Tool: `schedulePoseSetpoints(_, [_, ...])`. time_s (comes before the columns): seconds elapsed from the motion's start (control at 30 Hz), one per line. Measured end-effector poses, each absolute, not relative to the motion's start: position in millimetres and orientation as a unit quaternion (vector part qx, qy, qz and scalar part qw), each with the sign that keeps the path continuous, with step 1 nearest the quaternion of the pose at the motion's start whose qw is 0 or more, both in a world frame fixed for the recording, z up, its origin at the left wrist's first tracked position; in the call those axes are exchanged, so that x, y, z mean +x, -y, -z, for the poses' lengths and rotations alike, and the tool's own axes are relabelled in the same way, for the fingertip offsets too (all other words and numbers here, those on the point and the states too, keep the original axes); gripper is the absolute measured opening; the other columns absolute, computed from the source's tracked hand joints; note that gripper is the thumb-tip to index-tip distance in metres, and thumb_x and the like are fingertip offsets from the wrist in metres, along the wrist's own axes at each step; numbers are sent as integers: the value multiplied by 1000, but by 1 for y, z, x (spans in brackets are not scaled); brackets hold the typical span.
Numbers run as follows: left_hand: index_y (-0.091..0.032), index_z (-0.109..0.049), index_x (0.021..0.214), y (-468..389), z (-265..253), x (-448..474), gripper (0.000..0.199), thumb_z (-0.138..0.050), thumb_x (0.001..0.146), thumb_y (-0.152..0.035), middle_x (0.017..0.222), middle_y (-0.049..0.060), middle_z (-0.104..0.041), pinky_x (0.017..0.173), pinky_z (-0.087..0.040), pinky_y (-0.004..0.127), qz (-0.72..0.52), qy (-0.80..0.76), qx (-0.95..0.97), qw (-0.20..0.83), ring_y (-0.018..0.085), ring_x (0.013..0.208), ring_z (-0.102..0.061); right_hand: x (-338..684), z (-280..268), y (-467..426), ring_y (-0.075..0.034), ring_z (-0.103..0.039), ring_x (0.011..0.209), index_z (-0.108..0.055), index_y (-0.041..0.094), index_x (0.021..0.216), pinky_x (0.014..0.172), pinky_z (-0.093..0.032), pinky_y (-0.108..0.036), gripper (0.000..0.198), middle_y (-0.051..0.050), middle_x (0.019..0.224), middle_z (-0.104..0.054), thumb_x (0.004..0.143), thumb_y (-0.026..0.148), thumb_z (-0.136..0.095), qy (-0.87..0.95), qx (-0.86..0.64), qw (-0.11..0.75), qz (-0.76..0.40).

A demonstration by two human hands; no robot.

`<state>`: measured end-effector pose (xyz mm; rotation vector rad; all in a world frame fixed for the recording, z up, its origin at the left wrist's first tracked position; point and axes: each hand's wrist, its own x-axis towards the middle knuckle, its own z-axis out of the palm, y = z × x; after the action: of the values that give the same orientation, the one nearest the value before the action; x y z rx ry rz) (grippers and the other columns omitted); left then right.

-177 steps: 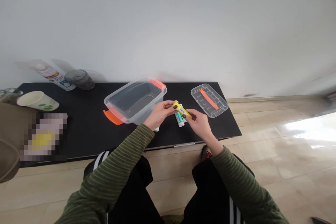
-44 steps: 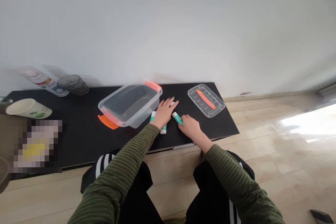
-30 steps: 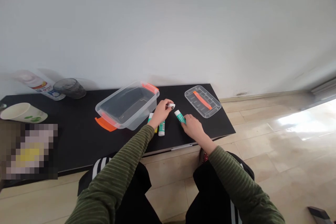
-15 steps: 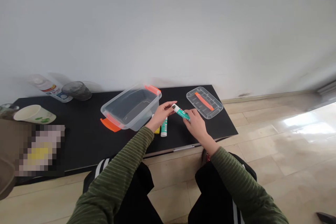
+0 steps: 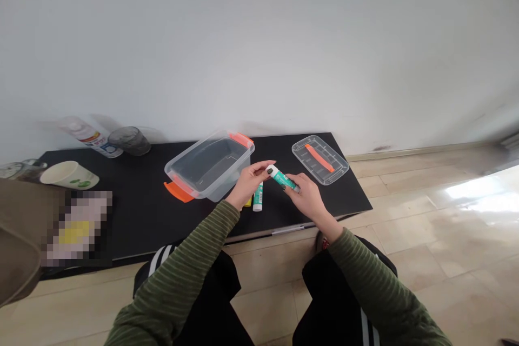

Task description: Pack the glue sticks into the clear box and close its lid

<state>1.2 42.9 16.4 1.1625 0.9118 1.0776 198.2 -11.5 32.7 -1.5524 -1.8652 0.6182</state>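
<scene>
Over the black table, a green-and-white glue stick (image 5: pixel 283 179) is held tilted between both hands. My right hand (image 5: pixel 307 194) is closed around its lower end. The fingers of my left hand (image 5: pixel 249 184) pinch the white upper end. Below my hands, a second green-and-white glue stick (image 5: pixel 258 200) lies on the table, partly covered by my left hand. Beside it a bit of a yellow thing (image 5: pixel 247 203) shows; its kind is hidden. A clear plastic box (image 5: pixel 213 192) with orange clips stands to the left, its top uncovered. Right of my hands lies its clear lid (image 5: pixel 336 173) with an orange handle (image 5: pixel 319 158).
On the left of the black table (image 5: pixel 138 227) stand a paper cup (image 5: pixel 67 174), a dark glass (image 5: pixel 132 141) and a white bottle (image 5: pixel 91 138) against the wall. A brown cap-like shape (image 5: pixel 18 232) and a blurred-out patch fill the left edge.
The whole view has shifted slightly, so the things on the table appear a little further right. Both hands keep hold of the glue stick, which has turned slightly.
</scene>
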Motion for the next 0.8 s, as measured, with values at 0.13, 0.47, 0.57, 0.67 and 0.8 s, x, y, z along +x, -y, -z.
schedulePoseSetpoints(0.13, [-21,-72,116,-35,-27,-5,42,-74,79,-42,111,9,-73,94,-52,37,-456,-396,544,583,23,101,-67,192,-30,11,-16,-62,77,-73,19,107,72,-47,-28,31,-3,90,-71,83,37,-65,635,-538,385,-399])
schedulePoseSetpoints(0.47, [-21,-64,124,-26,-77,-114,39,-59,87,-27,140,13,-53,115,-33,49,-424,-685,591,25,32,135,-44,149,-29,-6,-8,-42,52,-73,15,85,48,-27,-23,45,-3,71,-67,66,55,-77,437,-447,412,-663])
schedulePoseSetpoints(0.57, [-15,-58,131,-30,-66,-157,51,-62,83,-32,139,20,-52,111,-36,52,-351,-769,533,38,37,135,-43,134,-32,-8,-9,-42,51,-74,17,90,48,-28,-23,45,-1,67,-65,67,55,-77,477,-447,424,-627])
schedulePoseSetpoints(0.67, [-14,-50,139,-26,-51,-178,61,-61,82,-31,128,19,-59,107,-41,49,-312,-776,531,136,34,126,-53,115,-43,-11,-15,-59,69,-74,19,99,61,-44,-26,45,-3,83,-71,70,53,-75,562,-426,454,-545])
schedulePoseSetpoints(0.8, [-9,-46,138,-12,-40,-184,65,-61,78,-30,130,21,-55,106,-42,45,-327,-778,511,162,33,128,-51,73,-67,-19,-18,-65,83,-72,20,107,75,-49,-29,37,-4,96,-73,83,47,-65,668,-453,440,-394])
